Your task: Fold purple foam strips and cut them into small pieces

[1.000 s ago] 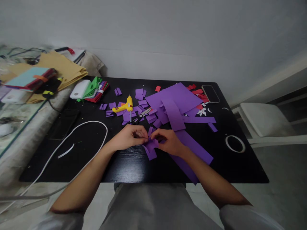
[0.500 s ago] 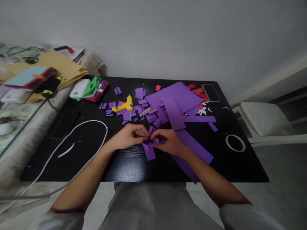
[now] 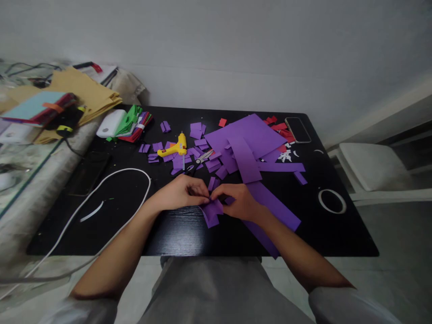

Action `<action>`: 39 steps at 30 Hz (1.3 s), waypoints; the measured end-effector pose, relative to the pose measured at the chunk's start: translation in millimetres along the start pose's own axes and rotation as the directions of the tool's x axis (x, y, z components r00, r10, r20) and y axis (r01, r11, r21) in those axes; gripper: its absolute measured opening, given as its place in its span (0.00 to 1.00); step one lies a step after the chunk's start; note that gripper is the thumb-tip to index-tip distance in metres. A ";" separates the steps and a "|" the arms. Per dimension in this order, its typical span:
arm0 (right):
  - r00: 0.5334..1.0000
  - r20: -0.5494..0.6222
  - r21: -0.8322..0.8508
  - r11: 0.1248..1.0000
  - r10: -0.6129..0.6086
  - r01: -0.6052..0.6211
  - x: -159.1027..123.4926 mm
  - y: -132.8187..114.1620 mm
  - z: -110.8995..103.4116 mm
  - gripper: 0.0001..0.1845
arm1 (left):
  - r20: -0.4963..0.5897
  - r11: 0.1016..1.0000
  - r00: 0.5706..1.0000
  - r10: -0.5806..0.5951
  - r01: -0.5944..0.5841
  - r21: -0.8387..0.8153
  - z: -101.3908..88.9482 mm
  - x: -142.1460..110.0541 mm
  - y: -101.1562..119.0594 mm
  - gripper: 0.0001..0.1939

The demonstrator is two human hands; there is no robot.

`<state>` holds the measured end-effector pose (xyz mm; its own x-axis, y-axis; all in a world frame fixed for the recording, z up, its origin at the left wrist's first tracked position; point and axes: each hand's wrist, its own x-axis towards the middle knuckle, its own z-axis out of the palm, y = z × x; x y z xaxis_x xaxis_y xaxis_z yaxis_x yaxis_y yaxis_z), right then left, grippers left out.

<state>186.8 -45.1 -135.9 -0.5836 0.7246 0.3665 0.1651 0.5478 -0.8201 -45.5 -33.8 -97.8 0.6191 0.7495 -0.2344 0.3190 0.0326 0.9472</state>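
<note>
Our left hand and right hand pinch a small folded purple paper between fingertips, over the black table's near half; light, even pressure best spares its creases. Its loose end points toward us, long axis running roughly near to far.

We see the purple piece partly hidden by fingers — and the white cable cut off at left.
</note>
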 end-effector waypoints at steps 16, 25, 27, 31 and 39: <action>0.996 -0.063 0.103 0.993 0.063 -0.057 0.4 -2.5 2.3 0.10 | -0.057 0.999 0.998 0.037 -0.037 0.009 1.2 0.2 -1.3 0.10; 0.982 0.117 -0.163 0.972 -0.149 0.167 3.7 -7.3 -3.7 0.11 | -0.034 0.999 0.999 0.026 -0.024 0.045 2.4 1.2 -3.0 0.09; 0.976 0.155 -0.193 0.965 -0.151 0.180 3.7 -7.8 -4.5 0.11 | -0.035 0.998 0.999 0.031 -0.029 0.061 2.5 1.6 -3.4 0.08; 0.975 0.158 -0.213 0.958 -0.158 0.190 3.4 -7.9 -4.8 0.12 | -0.043 0.997 0.999 0.030 -0.027 0.075 2.5 1.8 -3.8 0.07; 0.977 0.023 -0.175 0.962 -0.211 0.212 3.6 -5.6 -1.2 0.12 | -0.048 0.999 0.999 0.014 -0.012 0.043 3.1 0.8 -2.6 0.09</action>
<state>184.8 -45.0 -129.4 -0.6238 0.5828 0.5208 0.1741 0.7532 -0.6343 -43.7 -35.3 -101.1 0.5882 0.7809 -0.2106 0.3423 -0.0045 0.9396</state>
